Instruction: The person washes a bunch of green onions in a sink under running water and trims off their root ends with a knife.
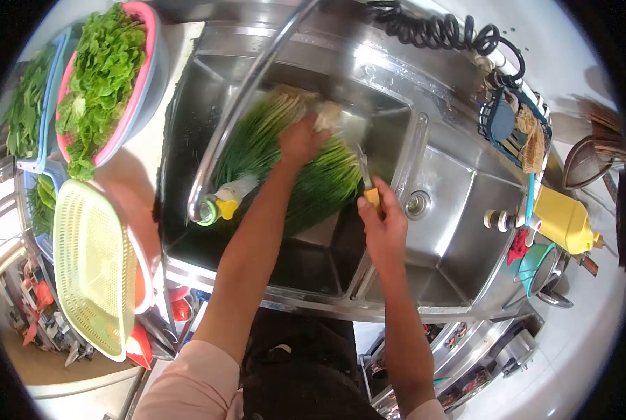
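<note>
In the left sink basin (pixel 306 266) lies a large heap of green onions (pixel 257 140), their pale root ends toward the back. My left hand (pixel 302 140) reaches onto the root ends, by a pale clump (pixel 327 116); its fingertips are hidden, so its grip cannot be made out. Over the divider side of the basin, my right hand (pixel 383 213) is closed around the yellow handle (pixel 372 197) of a small knife. The knife's blade (pixel 362 164) points to the back, just right of the onions.
A chrome faucet (pixel 239 94) arches over the left basin. Right of it is a second basin (pixel 453 210) with a drain. Leafy greens (pixel 106 70) in a pink basin and a yellow-green basket (pixel 92 259) stand left. A yellow jug (pixel 565 220) is at right.
</note>
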`<state>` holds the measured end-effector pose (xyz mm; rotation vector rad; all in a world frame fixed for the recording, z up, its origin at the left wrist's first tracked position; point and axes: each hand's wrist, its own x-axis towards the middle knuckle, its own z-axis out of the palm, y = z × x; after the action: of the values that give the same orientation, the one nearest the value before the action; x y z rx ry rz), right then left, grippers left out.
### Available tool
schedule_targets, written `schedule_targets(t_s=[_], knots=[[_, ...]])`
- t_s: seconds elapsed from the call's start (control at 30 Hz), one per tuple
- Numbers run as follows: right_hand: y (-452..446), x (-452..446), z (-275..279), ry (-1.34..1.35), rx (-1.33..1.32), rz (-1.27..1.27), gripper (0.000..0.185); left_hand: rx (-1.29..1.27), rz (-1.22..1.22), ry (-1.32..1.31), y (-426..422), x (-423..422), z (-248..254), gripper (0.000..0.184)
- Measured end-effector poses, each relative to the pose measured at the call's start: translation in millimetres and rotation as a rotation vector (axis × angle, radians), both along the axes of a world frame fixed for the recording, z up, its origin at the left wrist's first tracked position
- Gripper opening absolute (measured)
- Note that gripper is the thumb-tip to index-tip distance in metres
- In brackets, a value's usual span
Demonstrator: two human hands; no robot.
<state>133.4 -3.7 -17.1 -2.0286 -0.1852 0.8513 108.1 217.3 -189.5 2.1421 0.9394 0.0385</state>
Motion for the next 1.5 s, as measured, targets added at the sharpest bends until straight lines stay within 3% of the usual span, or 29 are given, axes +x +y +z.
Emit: schedule_targets(t_s=[0.07, 0.17, 0.27, 0.37, 0.47, 0.5, 0.57, 0.6, 0.7, 0.8, 0.9, 1.0, 1.2, 1.4, 1.5], knots=[[15.0, 11.9, -8.6, -0.041, -0.024, 0.072, 0.047, -0.019, -0.003, -0.070, -4.2, -6.0, -7.8, 0.068], [38.9, 24.6, -19.4, -0.188, -0.094, 0.231, 0.045, -0.039, 0.004, -0.112, -6.1, -8.7, -3.0, 0.058], [62.6, 33.0, -33.5, -0.233, -0.177, 0.345, 0.043, -0.142, -0.141, 0.063, 0.7, -8.6, 9.0, 0.058], [80.4, 38.7, -40.4, -0.194, -0.247, 0.339, 0.048, -0.323, -0.144, -0.078, -0.1, -16.2, 4.6, 0.055], [88.6, 38.7, -66.3, -0.297, -0.108, 0.213, 0.055, -0.435, -0.189, -0.169, -3.2, -22.0, -3.7, 0.051], [92.5, 40.6, -80.0, -0.311, -0.136, 0.197, 0.043, -0.486, -0.182, -0.143, -3.1, -24.0, -1.0, 0.047], [89.1, 51.7, -104.5, -0.128, -0.027, 0.203, 0.041, -0.589, -0.169, -0.089, -3.4, -28.8, 18.0, 0.039], [86.5, 59.3, -114.8, -0.037, 0.028, 0.206, 0.040, -0.537, -0.197, -0.102, -3.7, -30.3, 18.1, 0.039], [81.5, 78.8, -137.9, -0.121, -0.080, 0.053, 0.038, -0.456, -0.251, -0.123, -7.9, -35.7, 4.2, 0.041], [85.2, 76.9, -104.8, -0.197, -0.226, 0.145, 0.033, -0.539, -0.236, -0.177, -8.9, -35.8, 15.1, 0.042], [82.0, 59.8, -71.4, -0.605, -0.355, 0.170, 0.035, -0.562, -0.212, -0.249, -10.2, -37.0, 11.3, 0.045], [73.7, 36.5, -32.9, -0.425, -0.204, 0.202, 0.039, -0.429, -0.229, -0.124, -5.8, -36.2, 15.5, 0.045], [61.1, 18.1, -51.3, -0.390, -0.241, 0.398, 0.041, -0.388, -0.189, -0.063, -8.5, -34.8, 25.2, 0.042], [66.2, 34.2, -87.8, -0.254, 0.038, 0.189, 0.029, -0.511, -0.265, -0.199, -8.9, -39.7, 9.9, 0.044], [72.3, 35.9, -94.6, 0.140, 0.248, -0.052, 0.021, -0.528, -0.317, -0.182, -3.9, -43.3, 25.4, 0.044]])
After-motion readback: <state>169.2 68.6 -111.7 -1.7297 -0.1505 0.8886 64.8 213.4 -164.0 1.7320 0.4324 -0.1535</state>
